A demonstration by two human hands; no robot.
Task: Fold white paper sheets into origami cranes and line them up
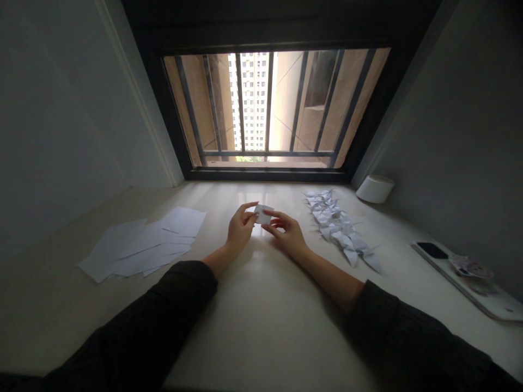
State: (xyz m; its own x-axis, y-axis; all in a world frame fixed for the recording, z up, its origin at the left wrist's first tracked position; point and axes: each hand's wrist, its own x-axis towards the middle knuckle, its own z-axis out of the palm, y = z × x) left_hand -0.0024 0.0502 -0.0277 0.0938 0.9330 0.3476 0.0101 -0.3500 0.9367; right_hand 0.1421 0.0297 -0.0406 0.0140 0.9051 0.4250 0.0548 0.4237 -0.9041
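Observation:
A small folded piece of white paper (263, 214) is held up between both hands, over the pale tabletop. My left hand (241, 224) pinches its left edge between thumb and fingers. On the other side, my right hand (287, 231) grips the right edge, with the index finger along the top and the thumb below. To the right of my hands, several folded paper cranes (333, 220) lie in close rows. Loose sheets of white paper (151, 245) are spread in an overlapping pile on the left.
A white roll-shaped object (373, 189) rests in the back right corner. Along the right wall lies a white tray-like board (486, 299) with a dark phone-like object (432, 250) and crumpled printed paper (472, 268). A barred window (267, 109) stands behind the table.

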